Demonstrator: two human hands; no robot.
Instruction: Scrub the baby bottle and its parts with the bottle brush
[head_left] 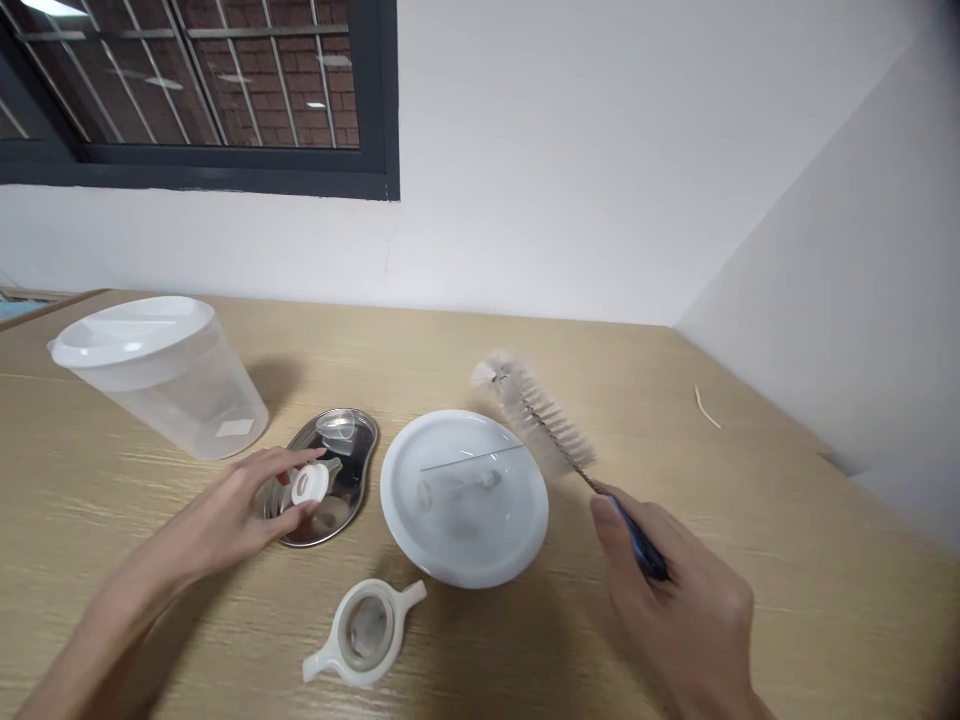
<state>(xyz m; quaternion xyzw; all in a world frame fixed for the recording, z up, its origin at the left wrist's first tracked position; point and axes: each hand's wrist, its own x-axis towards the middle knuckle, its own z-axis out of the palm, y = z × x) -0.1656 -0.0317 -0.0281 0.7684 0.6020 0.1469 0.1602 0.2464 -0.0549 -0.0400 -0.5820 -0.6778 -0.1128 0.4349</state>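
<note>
My left hand (pixel 259 500) pinches a small white plastic piece (pixel 311 483) with a slot and a clear tapered end, over a kidney-shaped metal tray (pixel 365 470). A clear, rounded piece (pixel 336 426) lies at the tray's far end. In my right hand (pixel 667 590) is a bottle brush (pixel 559 435), its dark blue handle gripped and its pale bristles pointing up and left. The bristle tip is somewhat blurred. Between my hands stands a white bowl (pixel 465 550), holding a clear tube (pixel 457 487) and a thin rod (pixel 472 458).
A white two-handled ring (pixel 349 640) with a clear centre lies near the front. At the left stands a translucent lidded pitcher (pixel 187 395). A thin pale strip (pixel 705 408) lies far right. Walls and a barred window (pixel 225 90) border the table (pixel 750 500).
</note>
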